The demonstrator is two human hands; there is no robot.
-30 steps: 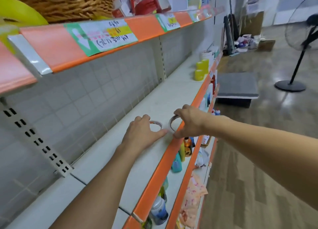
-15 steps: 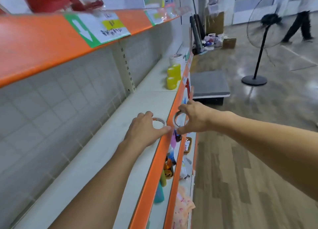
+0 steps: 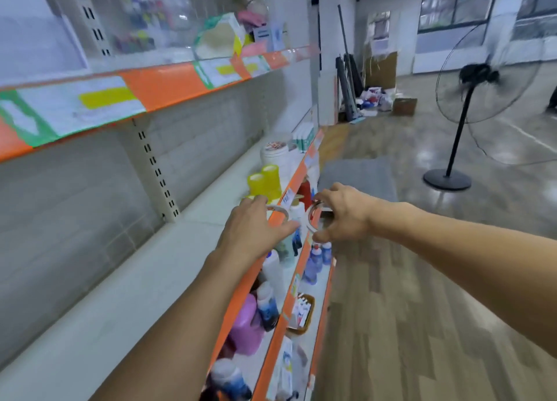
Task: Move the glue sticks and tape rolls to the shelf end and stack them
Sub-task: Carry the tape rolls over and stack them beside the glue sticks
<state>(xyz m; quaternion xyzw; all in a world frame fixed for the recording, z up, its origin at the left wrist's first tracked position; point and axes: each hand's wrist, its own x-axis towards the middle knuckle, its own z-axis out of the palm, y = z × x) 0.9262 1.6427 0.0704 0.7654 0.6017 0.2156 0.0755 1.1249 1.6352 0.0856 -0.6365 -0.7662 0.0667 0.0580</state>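
Observation:
My left hand (image 3: 256, 229) grips a clear tape roll (image 3: 278, 211) over the orange front edge of the white shelf (image 3: 156, 268). My right hand (image 3: 343, 214) holds a second clear tape roll (image 3: 311, 217) in the air just past the shelf edge, beside the first. Two yellow tape rolls (image 3: 264, 180) stand stacked on the shelf a little beyond my hands. Farther on, at the shelf end, stands a white tub (image 3: 275, 153). No glue sticks can be made out.
Lower shelves hold bottles (image 3: 266, 307), a pink jug (image 3: 245, 328) and a small basket (image 3: 303, 313). The upper shelf (image 3: 168, 84) overhangs with orange edge and labels. A grey platform (image 3: 358, 174) and a standing fan (image 3: 461, 123) are on the floor to the right.
Both hands have lifted the clear tape rolls off the shelf and carried them along it toward the yellow rolls; the view has moved forward and tilted up.

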